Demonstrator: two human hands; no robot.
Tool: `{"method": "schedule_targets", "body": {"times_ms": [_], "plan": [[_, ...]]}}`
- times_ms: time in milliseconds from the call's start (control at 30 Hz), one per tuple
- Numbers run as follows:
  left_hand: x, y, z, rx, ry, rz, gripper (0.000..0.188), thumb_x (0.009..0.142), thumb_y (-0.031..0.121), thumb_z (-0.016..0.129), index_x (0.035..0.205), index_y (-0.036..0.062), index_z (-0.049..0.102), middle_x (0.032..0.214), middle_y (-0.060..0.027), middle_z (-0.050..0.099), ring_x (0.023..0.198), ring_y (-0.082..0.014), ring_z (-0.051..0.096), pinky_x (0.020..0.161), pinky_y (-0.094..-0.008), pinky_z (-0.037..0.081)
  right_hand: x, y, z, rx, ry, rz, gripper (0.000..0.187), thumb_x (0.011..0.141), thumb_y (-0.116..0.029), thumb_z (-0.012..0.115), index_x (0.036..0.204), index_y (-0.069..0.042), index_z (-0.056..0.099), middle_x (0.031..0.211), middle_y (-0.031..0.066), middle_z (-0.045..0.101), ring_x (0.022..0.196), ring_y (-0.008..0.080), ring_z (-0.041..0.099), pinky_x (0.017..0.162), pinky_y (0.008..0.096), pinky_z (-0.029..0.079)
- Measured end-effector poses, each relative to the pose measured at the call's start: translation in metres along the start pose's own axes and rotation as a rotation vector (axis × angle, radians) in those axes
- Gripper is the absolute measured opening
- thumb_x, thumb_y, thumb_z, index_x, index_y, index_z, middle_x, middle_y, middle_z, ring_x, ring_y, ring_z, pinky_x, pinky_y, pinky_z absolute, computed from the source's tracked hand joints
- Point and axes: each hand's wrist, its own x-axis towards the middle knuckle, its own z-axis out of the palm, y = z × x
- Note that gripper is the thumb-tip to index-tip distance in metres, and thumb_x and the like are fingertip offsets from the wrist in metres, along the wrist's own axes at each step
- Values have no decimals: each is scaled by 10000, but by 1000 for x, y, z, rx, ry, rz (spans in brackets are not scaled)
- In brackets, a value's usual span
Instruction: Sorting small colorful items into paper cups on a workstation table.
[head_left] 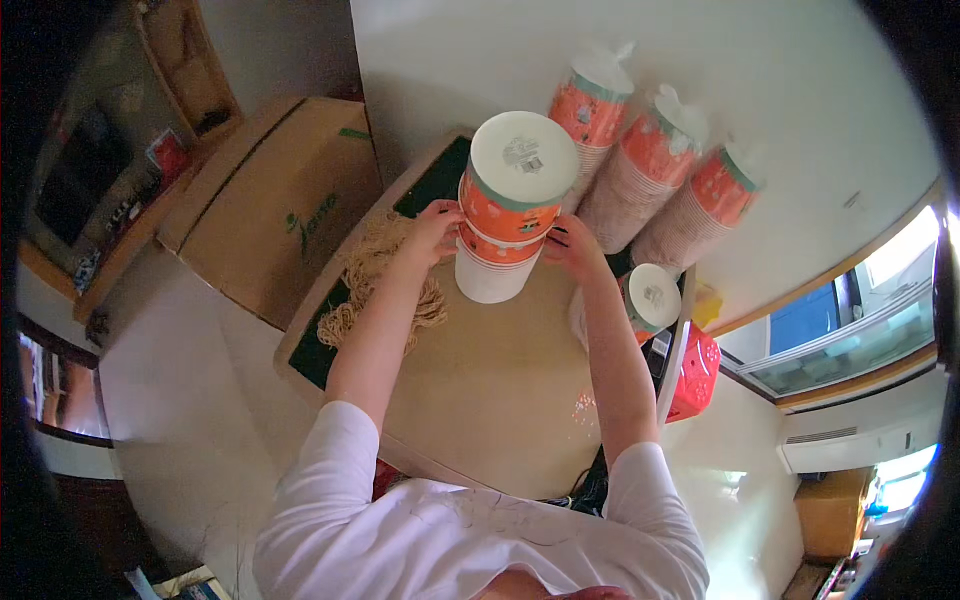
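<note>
A stack of orange-patterned white paper buckets (512, 222) stands upside down in the middle of the table's far part, the top one's white base facing up. On its left side my left hand (434, 232) presses curled fingers against the orange wall. My right hand (575, 246) grips it from the opposite side, its fingertips partly hidden by the buckets. Beside my left forearm lies a tangled heap of beige paper string (382, 285). Close by my right forearm, a shorter upturned stack of similar buckets (652, 297) is partly covered by the arm.
Several tall bagged stacks of buckets (640, 170) lean along the wall behind the table. The table (480, 400) has a tan board top. A large cardboard box (290, 195) stands left of it, and a red plastic basket (695, 375) sits by its right edge.
</note>
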Motion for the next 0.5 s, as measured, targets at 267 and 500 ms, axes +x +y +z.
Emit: {"method": "schedule_targets", "body": {"times_ms": [267,500], "plan": [[-34,22,24,-43,39,209,258,765,165,647,987,140,517,912,15,557,780,-113,526,706,-292,432,-30,-30,14,96,-13,-218,215,881,-268,541,1050,-136,523,1045,16,581,988,157,523,840,374,418],[-60,46,44,-188,-67,315,331,772,140,647,1058,113,482,971,-17,563,817,-123,540,744,-290,443,-51,-49,3,169,-109,-428,173,887,-224,547,1026,-122,538,1033,-5,578,1007,126,511,859,354,406]]}}
